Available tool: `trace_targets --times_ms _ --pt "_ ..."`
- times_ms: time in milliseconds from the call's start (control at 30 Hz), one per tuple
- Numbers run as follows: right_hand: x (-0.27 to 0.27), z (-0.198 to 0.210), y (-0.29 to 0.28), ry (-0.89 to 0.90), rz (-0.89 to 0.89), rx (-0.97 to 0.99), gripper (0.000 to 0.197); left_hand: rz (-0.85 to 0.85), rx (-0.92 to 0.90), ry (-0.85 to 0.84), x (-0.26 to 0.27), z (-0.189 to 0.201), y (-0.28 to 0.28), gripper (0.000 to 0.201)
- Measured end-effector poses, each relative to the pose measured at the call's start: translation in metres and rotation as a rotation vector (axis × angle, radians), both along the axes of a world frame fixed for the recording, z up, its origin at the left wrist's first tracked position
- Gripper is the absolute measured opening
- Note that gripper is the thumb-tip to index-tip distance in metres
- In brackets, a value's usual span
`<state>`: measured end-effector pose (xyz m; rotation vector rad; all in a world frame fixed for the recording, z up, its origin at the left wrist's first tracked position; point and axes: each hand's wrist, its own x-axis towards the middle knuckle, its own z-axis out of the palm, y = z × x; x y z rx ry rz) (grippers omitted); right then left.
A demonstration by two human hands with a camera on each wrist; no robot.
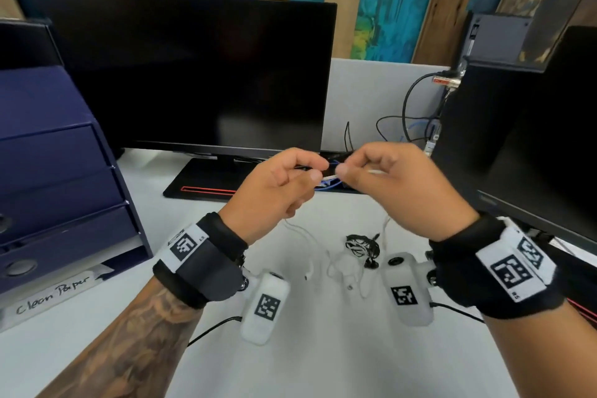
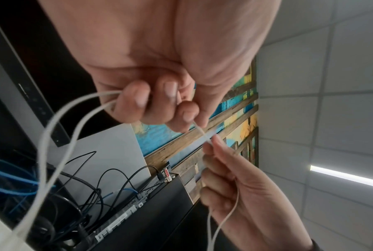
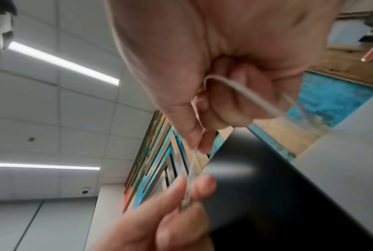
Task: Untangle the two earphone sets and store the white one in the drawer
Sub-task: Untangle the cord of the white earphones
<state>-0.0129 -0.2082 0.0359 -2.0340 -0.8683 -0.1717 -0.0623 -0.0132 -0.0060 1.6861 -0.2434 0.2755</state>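
Both hands are raised above the desk, close together, pinching the white earphone cable (image 1: 330, 176) between them. My left hand (image 1: 318, 171) pinches it with thumb and forefinger, and loops of white cable (image 2: 52, 135) trail from its curled fingers. My right hand (image 1: 341, 169) pinches the same strand; more cable (image 3: 241, 88) curls inside its palm. The rest of the white earphones (image 1: 326, 260) hangs down onto the desk. The black earphone set (image 1: 361, 247) lies bundled on the desk below the hands, apart from them. The dark blue drawer unit (image 1: 61, 178) stands at the left, its drawers shut.
A black monitor (image 1: 200, 74) stands behind the hands, its base (image 1: 206, 184) on the white desk (image 1: 323, 349). A second dark monitor (image 1: 523, 139) is at the right. Black and blue cables (image 1: 416, 126) tangle behind. A "Clean Paper" label (image 1: 51, 296) lies under the drawers.
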Motion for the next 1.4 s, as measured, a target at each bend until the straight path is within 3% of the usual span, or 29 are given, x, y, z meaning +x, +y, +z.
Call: trace_targets --times_ms 133,367,467,567,667,833,933,1067,1267,1400 --pt "0.011 0.026 -0.015 -0.198 -0.176 0.128 0.024 -0.031 0.032 0.083 0.004 -0.008 0.005 0.022" --pt "0.03 0.023 -0.02 -0.02 -0.145 0.376 0.022 -0.151 -0.037 0.222 0.001 -0.003 0.009 0.032" --pt "0.046 0.003 -0.017 -0.126 -0.255 0.294 0.022 -0.258 -0.191 0.255 -0.006 0.009 0.007 0.027" --pt "0.05 -0.034 -0.004 -0.091 -0.236 0.155 0.022 -0.317 -0.267 0.165 -0.014 0.022 -0.006 0.022" --pt "0.038 -0.076 0.021 -0.051 -0.115 0.019 0.021 -0.29 -0.388 0.081 -0.018 0.025 -0.021 0.022" --pt "0.002 -0.119 0.048 -0.17 0.01 -0.23 0.019 -0.129 -0.525 -0.052 -0.009 0.021 -0.024 0.028" --pt "-0.014 -0.123 0.052 -0.166 0.103 -0.343 0.019 0.024 -0.441 -0.124 0.004 0.011 -0.014 0.02" --pt "-0.032 -0.103 0.044 -0.192 0.223 -0.437 0.027 0.22 -0.111 -0.19 0.019 -0.017 0.002 0.031" --pt "-0.013 -0.039 0.015 -0.473 -0.01 -0.315 0.017 0.044 0.141 -0.047 0.016 -0.022 0.003 0.03" --pt "0.023 -0.011 0.004 -0.52 -0.192 -0.187 0.014 -0.023 0.026 0.034 0.017 -0.009 -0.008 0.03"
